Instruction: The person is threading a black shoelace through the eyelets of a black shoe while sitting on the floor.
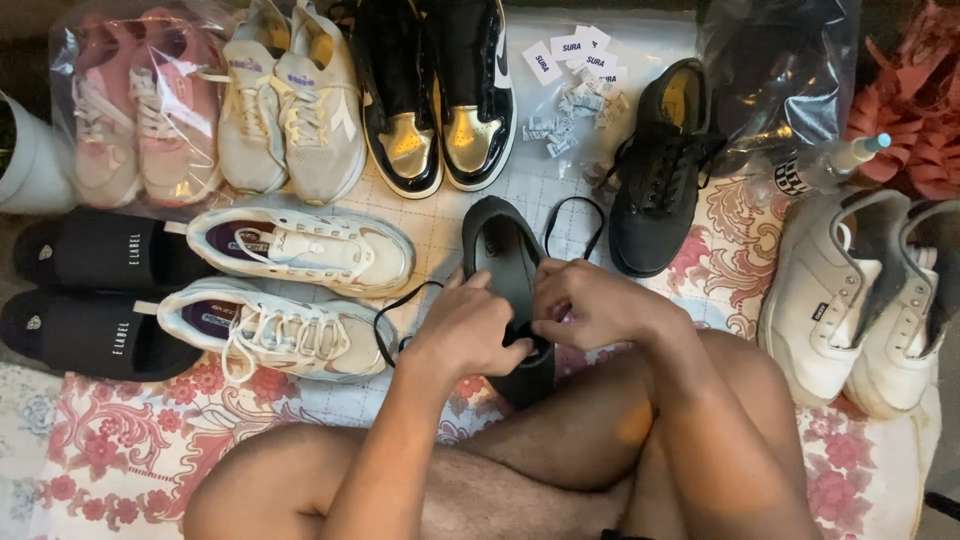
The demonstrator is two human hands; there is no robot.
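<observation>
A black low-top shoe (pixel 505 262) lies on the floral cloth in front of me, heel end away from me. My left hand (pixel 468 328) and my right hand (pixel 585 303) both rest on its front part and pinch the black lace (pixel 570 203). One loop of lace arcs past the shoe's right side, another trails out to the left. The matching black shoe (pixel 660 170) lies farther back to the right, laced. My crossed bare legs fill the lower part of the view.
Shoes ring the cloth: pink pair in a plastic bag (pixel 135 105), beige pair (pixel 290 100), black-and-gold high-tops (pixel 435 100), white trainers (pixel 300 245), black slip-ons (pixel 95 290), white sneakers (pixel 865 300). Paper tags (pixel 580 75) and a spray bottle (pixel 825 165) lie at the back.
</observation>
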